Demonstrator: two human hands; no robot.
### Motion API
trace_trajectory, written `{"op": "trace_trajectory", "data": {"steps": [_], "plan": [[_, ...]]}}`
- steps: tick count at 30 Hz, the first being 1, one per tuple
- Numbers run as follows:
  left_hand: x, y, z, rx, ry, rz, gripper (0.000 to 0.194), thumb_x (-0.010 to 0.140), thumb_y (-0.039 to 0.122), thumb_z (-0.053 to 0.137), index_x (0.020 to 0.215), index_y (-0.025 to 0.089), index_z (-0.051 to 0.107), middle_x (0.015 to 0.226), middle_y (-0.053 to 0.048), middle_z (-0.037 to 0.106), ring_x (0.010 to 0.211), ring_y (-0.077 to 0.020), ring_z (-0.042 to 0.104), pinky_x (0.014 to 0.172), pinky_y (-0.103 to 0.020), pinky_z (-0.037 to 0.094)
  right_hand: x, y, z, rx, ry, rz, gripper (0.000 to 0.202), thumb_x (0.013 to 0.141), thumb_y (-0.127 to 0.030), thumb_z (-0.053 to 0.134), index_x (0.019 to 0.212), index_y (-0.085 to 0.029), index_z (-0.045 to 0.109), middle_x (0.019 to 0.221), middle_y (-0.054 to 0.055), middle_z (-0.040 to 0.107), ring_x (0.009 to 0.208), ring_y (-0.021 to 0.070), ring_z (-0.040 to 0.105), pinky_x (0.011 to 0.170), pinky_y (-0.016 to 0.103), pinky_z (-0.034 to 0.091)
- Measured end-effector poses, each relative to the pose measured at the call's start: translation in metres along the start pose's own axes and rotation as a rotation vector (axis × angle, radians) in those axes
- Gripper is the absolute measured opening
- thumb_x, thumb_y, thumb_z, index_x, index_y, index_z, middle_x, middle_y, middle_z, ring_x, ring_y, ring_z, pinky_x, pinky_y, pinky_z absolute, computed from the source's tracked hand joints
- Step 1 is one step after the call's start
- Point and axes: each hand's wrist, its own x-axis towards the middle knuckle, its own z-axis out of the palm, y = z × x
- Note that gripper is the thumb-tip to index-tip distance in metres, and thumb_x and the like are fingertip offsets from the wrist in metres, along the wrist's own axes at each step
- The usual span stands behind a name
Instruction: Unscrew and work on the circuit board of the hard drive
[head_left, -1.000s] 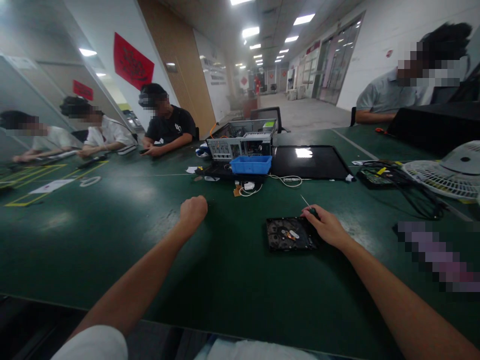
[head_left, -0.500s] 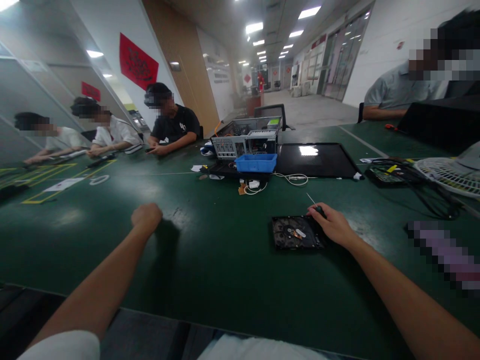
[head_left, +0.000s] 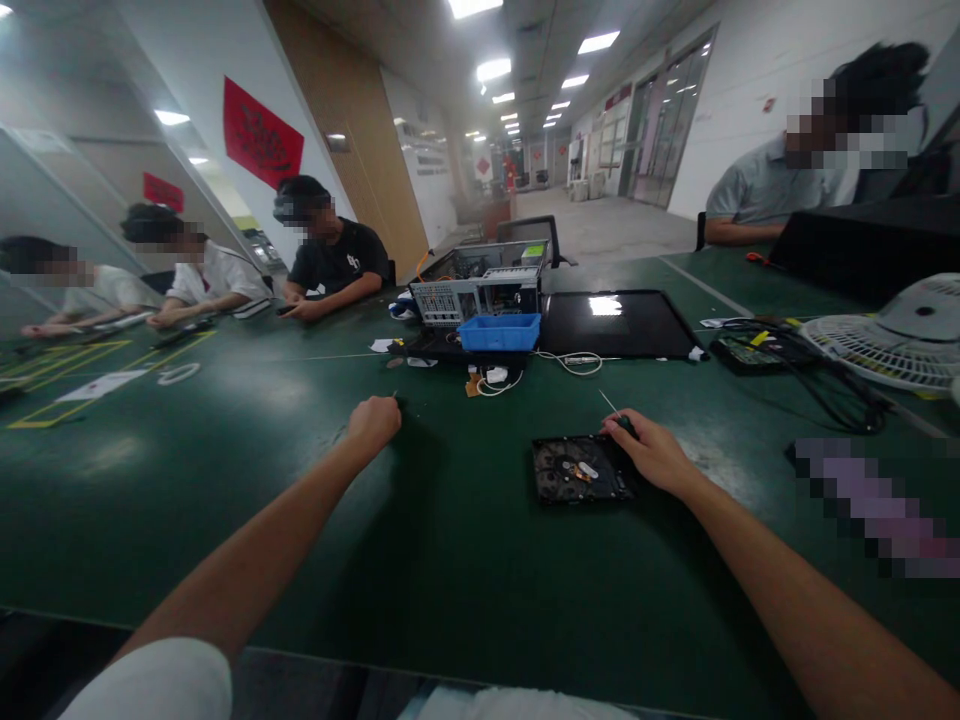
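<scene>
My right hand [head_left: 651, 450] is closed around a screwdriver [head_left: 625, 426], its thin metal shaft pointing up and to the left. The hand is at the right edge of a dark, opened hard drive [head_left: 574, 472], which lies on the green table [head_left: 465, 590]. Over the table to the left of the drive, my left hand [head_left: 376, 428] is closed, with a small dark tip showing at its fingers. What it holds is too small to make out.
Beyond my hands, a blue tray [head_left: 500, 332] stands before an open computer case [head_left: 480, 285]. A black panel [head_left: 619, 322] lies beside it. To the right are cables, a circuit board [head_left: 750, 352] and a white fan [head_left: 885, 345]. Several people sit around the table.
My left hand has moved right and slightly forward, toward the middle of the table. My right hand still holds the screwdriver by the hard drive. The camera view has shifted a little.
</scene>
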Motion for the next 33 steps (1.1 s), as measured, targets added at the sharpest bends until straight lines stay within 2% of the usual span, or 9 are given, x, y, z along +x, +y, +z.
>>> {"op": "trace_trajectory", "data": {"steps": [6, 12, 15, 18, 21, 27, 30, 33], "plan": [[-0.023, 0.035, -0.006, 0.046, 0.022, 0.106, 0.041, 0.099, 0.03, 0.041, 0.104, 0.011, 0.076, 0.093, -0.02, 0.075, 0.089, -0.0322, 0.074, 0.08, -0.039, 0.056, 0.001, 0.001, 0.001, -0.005, 0.01, -0.011, 0.028, 0.099, -0.048, 0.049, 0.103, -0.026, 0.066, 0.096, 0.003, 0.074, 0.087, 0.023, 0.068, 0.075, 0.034, 0.048], [-0.048, 0.085, -0.008, 0.012, 0.052, 0.23, 0.038, 0.1, 0.03, 0.044, 0.102, 0.01, 0.076, 0.094, -0.021, 0.074, 0.087, -0.0312, 0.074, 0.078, -0.04, 0.057, 0.0, 0.0, 0.001, -0.018, 0.016, 0.002, 0.029, 0.098, -0.049, 0.049, 0.102, -0.027, 0.067, 0.096, 0.003, 0.074, 0.086, 0.0234, 0.068, 0.073, 0.034, 0.048], [-0.058, 0.112, -0.006, -0.025, 0.071, 0.288, 0.035, 0.1, 0.03, 0.046, 0.102, 0.012, 0.075, 0.095, -0.019, 0.074, 0.084, -0.0276, 0.074, 0.077, -0.036, 0.057, 0.0, 0.001, 0.001, -0.023, 0.015, 0.0, 0.03, 0.098, -0.05, 0.049, 0.102, -0.027, 0.067, 0.095, 0.003, 0.074, 0.084, 0.023, 0.068, 0.072, 0.033, 0.049], [-0.062, 0.127, -0.007, -0.044, 0.1, 0.302, 0.031, 0.099, 0.029, 0.048, 0.104, 0.013, 0.074, 0.098, -0.019, 0.074, 0.086, -0.0268, 0.074, 0.079, -0.035, 0.056, 0.0, 0.003, 0.001, -0.014, 0.013, -0.002, 0.03, 0.098, -0.05, 0.049, 0.103, -0.027, 0.067, 0.095, 0.003, 0.074, 0.084, 0.0224, 0.067, 0.073, 0.033, 0.049], [-0.049, 0.119, -0.014, -0.039, 0.14, 0.245, 0.031, 0.099, 0.025, 0.046, 0.105, 0.012, 0.073, 0.098, -0.02, 0.073, 0.089, -0.03, 0.073, 0.081, -0.039, 0.056, 0.0, 0.003, 0.001, -0.012, 0.005, 0.009, 0.03, 0.098, -0.051, 0.049, 0.105, -0.027, 0.066, 0.095, 0.003, 0.074, 0.084, 0.0223, 0.067, 0.073, 0.033, 0.049], [0.011, 0.058, -0.034, -0.026, 0.21, 0.055, 0.037, 0.1, 0.019, 0.037, 0.111, 0.008, 0.07, 0.098, -0.023, 0.071, 0.099, -0.0344, 0.07, 0.085, -0.042, 0.054, 0.0, 0.002, 0.0, -0.029, 0.0, -0.005, 0.029, 0.098, -0.049, 0.049, 0.105, -0.027, 0.066, 0.097, 0.003, 0.074, 0.086, 0.0223, 0.067, 0.075, 0.033, 0.049], [0.033, 0.041, -0.028, -0.05, 0.202, 0.048, 0.037, 0.1, 0.021, 0.037, 0.115, 0.013, 0.069, 0.1, -0.02, 0.072, 0.099, -0.0312, 0.071, 0.086, -0.038, 0.053, 0.0, 0.002, 0.001, -0.021, 0.005, -0.007, 0.029, 0.099, -0.048, 0.049, 0.105, -0.027, 0.066, 0.096, 0.003, 0.074, 0.086, 0.0222, 0.068, 0.075, 0.033, 0.05], [0.044, 0.042, -0.015, -0.081, 0.197, 0.079, 0.037, 0.101, 0.022, 0.036, 0.118, 0.015, 0.069, 0.103, -0.017, 0.073, 0.101, -0.028, 0.07, 0.089, -0.035, 0.051, 0.0, 0.002, 0.001, -0.019, 0.008, -0.011, 0.029, 0.099, -0.048, 0.048, 0.104, -0.026, 0.066, 0.096, 0.003, 0.074, 0.086, 0.0222, 0.068, 0.075, 0.033, 0.049]]}}
